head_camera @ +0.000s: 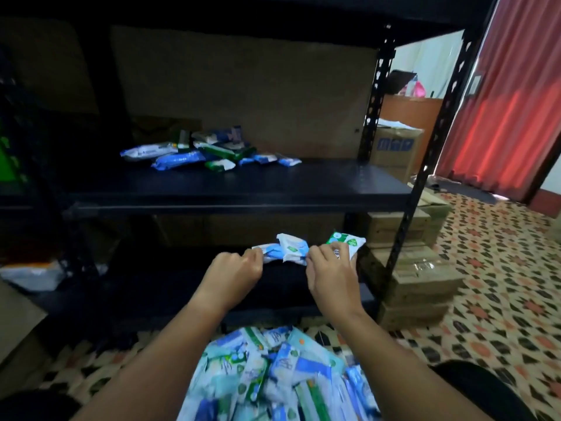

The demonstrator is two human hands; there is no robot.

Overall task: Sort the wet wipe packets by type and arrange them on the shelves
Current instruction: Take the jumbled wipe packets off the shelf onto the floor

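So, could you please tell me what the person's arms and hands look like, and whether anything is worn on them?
Both arms are bare from the bottom edge of the picture to the fingers: no sleeves show. The left hand and right hand wear no gloves, and no watch, bracelet or ring is visible. The picture is dim and a little blurred, so small marks cannot be told.

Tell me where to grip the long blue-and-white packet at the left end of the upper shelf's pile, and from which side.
Grip the long blue-and-white packet across its narrow width near the middle, coming from the front of the upper shelf. It lies flat, lengthwise left to right, with its left end and front edge free; other packets crowd its right end.
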